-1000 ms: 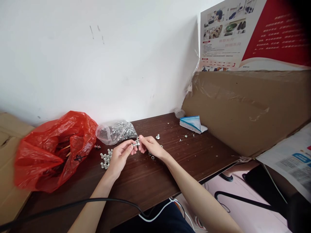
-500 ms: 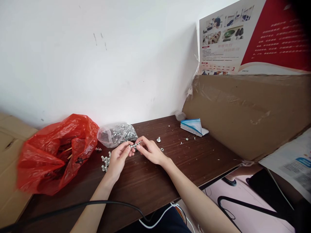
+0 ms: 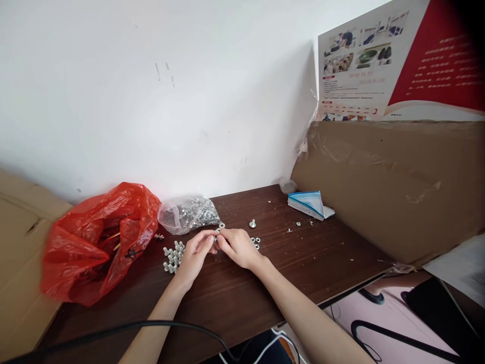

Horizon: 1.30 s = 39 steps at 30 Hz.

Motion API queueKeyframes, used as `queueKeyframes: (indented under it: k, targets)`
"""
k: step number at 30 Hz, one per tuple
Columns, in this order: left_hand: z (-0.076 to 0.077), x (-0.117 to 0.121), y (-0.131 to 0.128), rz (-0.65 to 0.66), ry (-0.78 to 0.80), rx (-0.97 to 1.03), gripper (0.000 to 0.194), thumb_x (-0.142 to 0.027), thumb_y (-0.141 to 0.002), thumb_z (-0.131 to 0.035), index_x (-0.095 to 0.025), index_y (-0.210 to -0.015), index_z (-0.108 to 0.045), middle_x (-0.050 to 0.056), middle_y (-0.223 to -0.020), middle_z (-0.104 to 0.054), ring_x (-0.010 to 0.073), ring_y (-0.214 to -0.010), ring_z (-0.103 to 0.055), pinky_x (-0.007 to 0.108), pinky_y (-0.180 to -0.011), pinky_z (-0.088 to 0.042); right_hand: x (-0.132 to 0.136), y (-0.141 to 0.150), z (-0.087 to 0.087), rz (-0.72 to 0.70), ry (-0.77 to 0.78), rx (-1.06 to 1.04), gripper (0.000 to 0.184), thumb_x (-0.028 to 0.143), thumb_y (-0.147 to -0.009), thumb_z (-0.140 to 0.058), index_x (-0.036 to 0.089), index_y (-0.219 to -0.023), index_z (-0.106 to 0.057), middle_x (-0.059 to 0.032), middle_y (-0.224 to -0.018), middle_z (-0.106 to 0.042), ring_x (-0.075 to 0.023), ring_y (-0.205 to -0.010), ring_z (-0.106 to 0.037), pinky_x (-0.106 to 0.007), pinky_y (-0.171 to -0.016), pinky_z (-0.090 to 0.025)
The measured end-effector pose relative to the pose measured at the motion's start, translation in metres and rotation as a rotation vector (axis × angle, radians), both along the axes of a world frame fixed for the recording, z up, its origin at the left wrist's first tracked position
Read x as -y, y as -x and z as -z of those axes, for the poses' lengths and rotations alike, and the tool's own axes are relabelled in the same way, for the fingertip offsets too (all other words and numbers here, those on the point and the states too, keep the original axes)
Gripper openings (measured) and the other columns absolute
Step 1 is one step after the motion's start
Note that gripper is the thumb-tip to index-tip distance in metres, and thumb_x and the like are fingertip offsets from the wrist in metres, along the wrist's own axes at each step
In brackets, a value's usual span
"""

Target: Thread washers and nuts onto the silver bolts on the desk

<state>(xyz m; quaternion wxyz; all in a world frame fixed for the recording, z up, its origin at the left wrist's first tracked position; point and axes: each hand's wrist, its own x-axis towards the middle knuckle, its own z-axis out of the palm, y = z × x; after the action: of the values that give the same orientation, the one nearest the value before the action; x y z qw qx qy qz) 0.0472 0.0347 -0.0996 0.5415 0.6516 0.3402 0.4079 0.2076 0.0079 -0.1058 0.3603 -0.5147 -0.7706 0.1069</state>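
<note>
My left hand (image 3: 192,257) pinches a small silver bolt (image 3: 216,237) between thumb and fingers, above the dark wooden table. Against it, my right hand (image 3: 239,246) is closed too, thumb and fingers on the bolt's other end. Most of the bolt is hidden by the fingers. To the left hand's left lies a pile of silver bolts (image 3: 175,257). Just beyond the fingertips is a flat washer (image 3: 222,225). Several small metal rings (image 3: 257,240) lie beside the right hand, and a single bolt (image 3: 252,223) stands head down behind them.
A clear plastic bag (image 3: 199,211) full of small metal parts lies near the wall. At the left is an open red plastic bag (image 3: 132,202). A blue and white box (image 3: 306,205) sits at the back right, by a large cardboard sheet (image 3: 364,187). A black cable (image 3: 170,323) crosses in front.
My hands have drawn closer together, and the right fingers have curled over the bolt, hiding more of it. The whole view has shifted slightly, moving the scene right and down.
</note>
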Motion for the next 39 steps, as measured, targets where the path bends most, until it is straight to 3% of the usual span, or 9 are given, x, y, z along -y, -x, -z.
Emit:
queueKeyframes:
  k: [9,15,19,26,32,35,39]
  targets:
    - [0.016,-0.004,0.000,-0.002,-0.152,-0.103,0.027,-0.038,-0.083,-0.059,-0.015,-0.095,-0.064,0.008,-0.095,-0.066,0.0187,-0.085,-0.060,0.028,-0.073,-0.052,0.000,0.004,0.007,0.091,-0.029,0.055,0.032,0.024,-0.094,-0.036,0.018,-0.067,-0.051,-0.0029,-0.066,-0.061,-0.0137,-0.057,-0.049,-0.025,-0.057,-0.026]
    - [0.018,-0.001,0.002,-0.008,-0.201,-0.179,0.021,-0.033,-0.082,-0.057,-0.014,-0.091,-0.062,0.004,-0.078,-0.062,0.0124,-0.065,-0.053,0.021,-0.054,-0.042,-0.002,0.007,0.015,0.109,-0.033,0.062,0.034,0.024,-0.095,-0.034,0.018,-0.067,-0.051,-0.0039,-0.066,-0.062,-0.0144,-0.057,-0.051,-0.026,-0.056,-0.024]
    - [0.016,0.003,0.003,-0.069,-0.370,-0.351,0.015,-0.027,-0.081,-0.054,-0.016,-0.091,-0.060,-0.003,-0.063,-0.052,0.0091,-0.053,-0.042,0.021,-0.052,-0.033,-0.003,0.010,0.016,0.097,-0.031,0.091,0.034,0.028,-0.096,-0.034,0.018,-0.068,-0.051,-0.0033,-0.066,-0.062,-0.0146,-0.058,-0.053,-0.026,-0.056,-0.023]
    - [0.017,0.010,0.006,-0.131,-0.488,-0.477,0.009,-0.026,-0.086,-0.048,-0.020,-0.087,-0.054,-0.007,-0.055,-0.044,0.0096,-0.047,-0.040,0.022,-0.052,-0.030,-0.003,0.013,0.014,0.091,-0.041,0.098,0.040,0.033,-0.099,-0.030,0.018,-0.069,-0.052,-0.0037,-0.067,-0.063,-0.0143,-0.058,-0.055,-0.026,-0.056,-0.024]
    - [0.021,0.008,0.004,-0.162,-0.483,-0.472,0.005,-0.022,-0.083,-0.049,-0.019,-0.081,-0.053,-0.006,-0.055,-0.045,0.0097,-0.050,-0.042,0.021,-0.054,-0.032,-0.002,0.012,0.015,0.124,0.039,0.107,0.045,0.041,-0.099,-0.029,0.018,-0.067,-0.052,-0.0042,-0.066,-0.063,-0.0155,-0.059,-0.057,-0.026,-0.055,-0.024]
    - [0.019,0.007,0.003,-0.182,-0.448,-0.440,0.006,-0.023,-0.083,-0.049,-0.018,-0.080,-0.052,-0.006,-0.055,-0.045,0.0095,-0.049,-0.042,0.021,-0.053,-0.032,0.000,0.011,0.010,0.133,0.076,0.050,0.036,0.044,-0.097,-0.034,0.020,-0.080,-0.054,-0.0018,-0.068,-0.062,-0.0161,-0.060,-0.058,-0.024,-0.056,-0.027]
    - [0.019,0.006,0.002,-0.182,-0.384,-0.398,0.012,-0.029,-0.084,-0.050,-0.017,-0.086,-0.054,-0.004,-0.055,-0.050,0.0105,-0.049,-0.045,0.021,-0.052,-0.035,0.004,0.007,0.004,0.024,0.054,-0.068,0.018,0.038,-0.093,-0.046,0.022,-0.094,-0.054,0.0016,-0.070,-0.060,-0.0152,-0.063,-0.056,-0.022,-0.060,-0.034]
